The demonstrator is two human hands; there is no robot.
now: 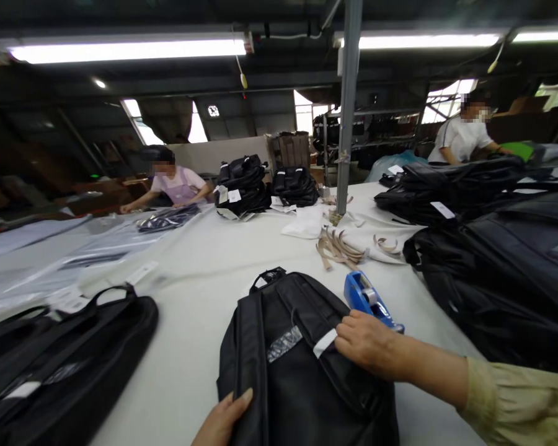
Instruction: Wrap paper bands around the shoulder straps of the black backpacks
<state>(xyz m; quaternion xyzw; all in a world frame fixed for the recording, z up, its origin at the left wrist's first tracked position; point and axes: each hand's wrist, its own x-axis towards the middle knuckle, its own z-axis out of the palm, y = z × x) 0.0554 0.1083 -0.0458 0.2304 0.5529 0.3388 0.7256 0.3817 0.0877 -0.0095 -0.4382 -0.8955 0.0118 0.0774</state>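
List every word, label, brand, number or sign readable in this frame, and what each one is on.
No text can be read.
White strip at the right hand, on the backpack: no print can be made out.
Tape dispenser: no brand legible.
Paper tags on the stacked bags: too small.
White tag on the right-hand pile: too blurred.
Wall clock: numerals too small.

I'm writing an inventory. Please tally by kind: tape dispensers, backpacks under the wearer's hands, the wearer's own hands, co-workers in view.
Tape dispenser: 1
Backpack under the hands: 1
Hands: 2 (left hand, right hand)
Co-workers: 2 (one in apron, one in white)
Total: 6
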